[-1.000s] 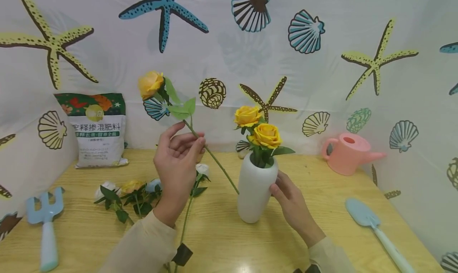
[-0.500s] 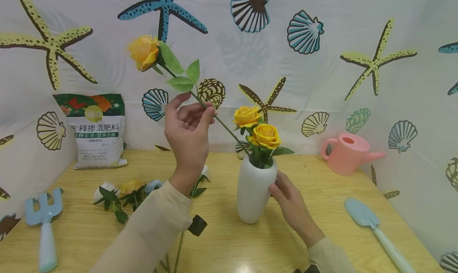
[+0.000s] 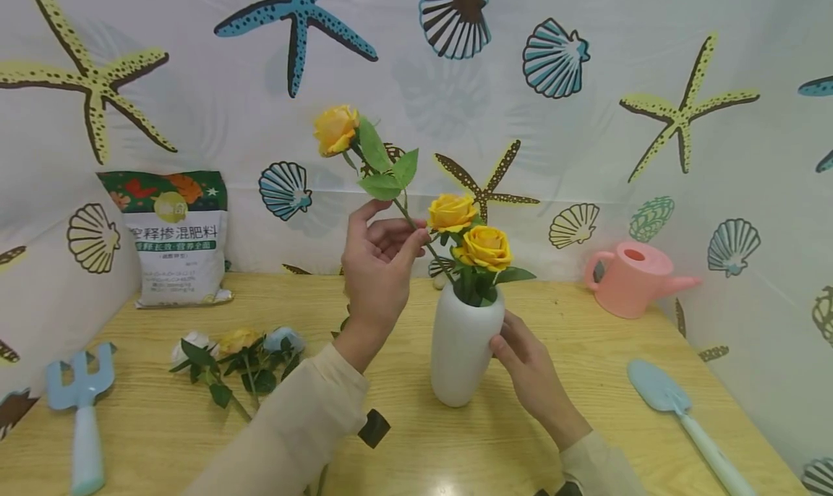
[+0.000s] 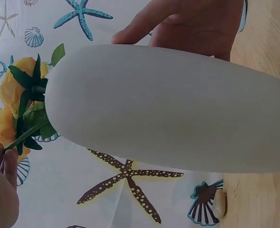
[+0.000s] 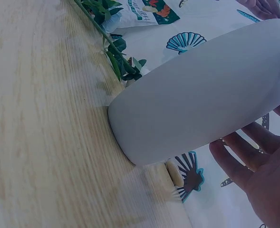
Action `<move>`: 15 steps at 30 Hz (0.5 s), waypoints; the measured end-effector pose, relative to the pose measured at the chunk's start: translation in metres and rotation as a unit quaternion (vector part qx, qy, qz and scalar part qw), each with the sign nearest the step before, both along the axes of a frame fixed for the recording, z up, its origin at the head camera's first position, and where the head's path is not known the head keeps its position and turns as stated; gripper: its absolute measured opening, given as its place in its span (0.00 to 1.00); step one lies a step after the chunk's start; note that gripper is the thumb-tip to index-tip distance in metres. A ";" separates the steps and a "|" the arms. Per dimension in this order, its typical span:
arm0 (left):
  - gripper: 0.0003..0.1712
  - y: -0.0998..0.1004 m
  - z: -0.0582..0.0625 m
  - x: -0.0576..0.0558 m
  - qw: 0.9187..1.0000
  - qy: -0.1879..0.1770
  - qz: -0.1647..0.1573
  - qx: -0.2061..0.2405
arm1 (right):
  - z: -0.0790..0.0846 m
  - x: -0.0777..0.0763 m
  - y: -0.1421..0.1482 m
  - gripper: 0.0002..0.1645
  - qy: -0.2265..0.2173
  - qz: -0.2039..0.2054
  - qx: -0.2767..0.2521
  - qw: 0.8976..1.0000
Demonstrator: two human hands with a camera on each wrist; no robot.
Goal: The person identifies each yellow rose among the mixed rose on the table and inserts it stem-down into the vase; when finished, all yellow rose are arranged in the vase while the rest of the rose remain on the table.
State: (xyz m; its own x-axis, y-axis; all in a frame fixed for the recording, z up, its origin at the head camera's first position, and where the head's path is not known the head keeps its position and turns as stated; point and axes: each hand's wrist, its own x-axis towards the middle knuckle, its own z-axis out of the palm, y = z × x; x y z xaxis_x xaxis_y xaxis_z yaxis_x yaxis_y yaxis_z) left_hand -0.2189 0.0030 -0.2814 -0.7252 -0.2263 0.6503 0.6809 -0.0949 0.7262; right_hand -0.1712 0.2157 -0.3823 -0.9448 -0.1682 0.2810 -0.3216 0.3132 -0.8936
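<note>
My left hand (image 3: 377, 264) pinches the green stem of a yellow rose (image 3: 337, 131) between thumb and fingers, left of the vase. The bloom leans up and left, and the stem's lower end runs into the mouth of the white vase (image 3: 460, 351), hidden among leaves there. Two more yellow roses (image 3: 483, 247) stand in the vase. On the vase's right side, my right hand (image 3: 534, 369) holds it, thumb in front and fingers reaching behind. The right wrist view shows its fingers (image 5: 244, 154) spread against the vase wall. The vase stands upright on the wooden table (image 3: 520, 445).
At left on the table lie a white rose (image 3: 195, 345), a yellow one (image 3: 239, 339) and a blue one (image 3: 283, 338). A blue hand fork (image 3: 84, 409) lies far left, a fertilizer bag (image 3: 178, 243) behind. A pink watering can (image 3: 631, 279) and blue trowel (image 3: 659, 385) are at right.
My left hand rose with the rose, then moved right and down toward the vase, bringing the stem's lower end to its mouth. My right hand and the vase stayed in place.
</note>
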 end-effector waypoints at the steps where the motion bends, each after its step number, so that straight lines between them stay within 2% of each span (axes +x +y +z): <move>1: 0.29 0.001 -0.001 0.000 1.000 -0.007 -0.005 0.001 | 0.000 0.000 0.000 0.28 0.001 0.001 0.001 1.000; 9: 0.29 0.010 -0.014 0.002 0.998 -0.060 -0.030 0.007 | 0.000 0.000 0.001 0.27 0.005 0.000 -0.001 1.000; 15: 0.26 0.017 -0.024 0.003 0.998 -0.064 -0.018 -0.017 | 0.000 0.000 0.000 0.27 0.002 -0.002 -0.002 1.000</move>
